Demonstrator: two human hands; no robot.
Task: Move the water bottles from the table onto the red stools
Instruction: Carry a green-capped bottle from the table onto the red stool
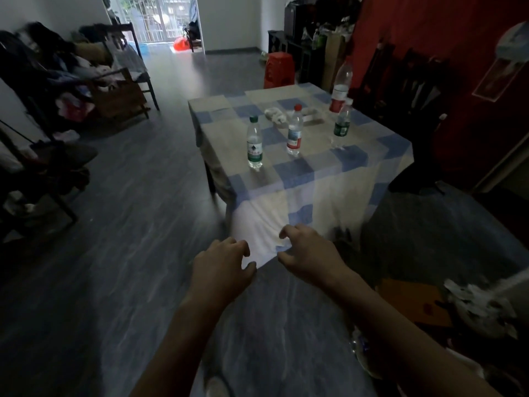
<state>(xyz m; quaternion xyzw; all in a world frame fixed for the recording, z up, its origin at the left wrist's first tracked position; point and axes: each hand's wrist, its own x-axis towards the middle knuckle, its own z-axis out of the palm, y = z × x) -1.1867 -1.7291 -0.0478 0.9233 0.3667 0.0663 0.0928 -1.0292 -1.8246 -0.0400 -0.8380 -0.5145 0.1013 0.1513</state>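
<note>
My left hand (221, 263) and right hand (307, 255) hover empty, fingers loosely curled, short of the desk (286, 179) where four water bottles stand, so I'd grip the nearest green-capped bottle (254, 144) mid-label (probably full, heavy, slick plastic) for the red stool (279, 70) beyond.

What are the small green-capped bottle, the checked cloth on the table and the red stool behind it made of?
The small green-capped bottle looks like clear thin plastic: see-through walls, printed label. The blue-and-cream checked cloth seems a soft woven fabric, matte, draping in folds over the table edge. The red stool is probably moulded plastic with a slight sheen, though blur leaves that open.
</note>
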